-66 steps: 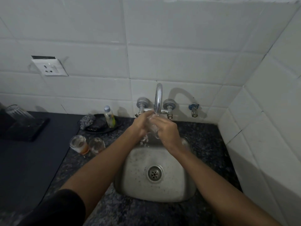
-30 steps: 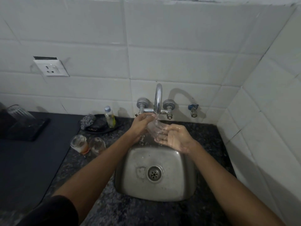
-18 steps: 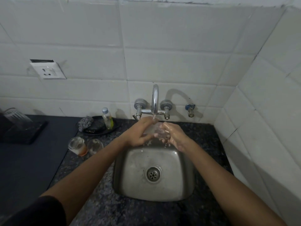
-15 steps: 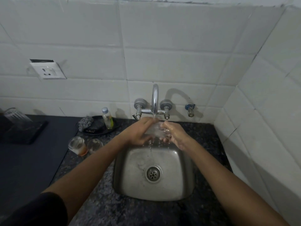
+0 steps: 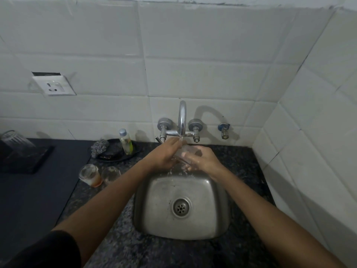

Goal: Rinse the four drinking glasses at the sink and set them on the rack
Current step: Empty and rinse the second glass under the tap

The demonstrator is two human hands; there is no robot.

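A clear drinking glass [image 5: 185, 153] lies tilted under the running tap [image 5: 182, 120], above the back of the steel sink [image 5: 154, 202]. My left hand [image 5: 167, 154] grips it from the left, and my right hand [image 5: 201, 158] wraps its fingers round the other end. Much of the glass is hidden by the fingers. Two more glasses stand on the counter left of the sink: one [image 5: 90, 175] with orange residue, one [image 5: 110, 173] clear. Another glass [image 5: 15, 142] stands upside down on the black rack [image 5: 29, 161] at far left.
A dark dish [image 5: 116, 154] behind the two glasses holds a steel scrubber [image 5: 99, 147] and a small soap bottle [image 5: 126, 141]. White tiled walls close the back and right side. A socket [image 5: 54, 86] is on the wall. Speckled counter [image 5: 123, 244] surrounds the sink.
Both hands stay at the tap with the glass between them. My right hand, flat beside the glass a second ago, has closed its fingers round it. Water keeps splashing into the sink.
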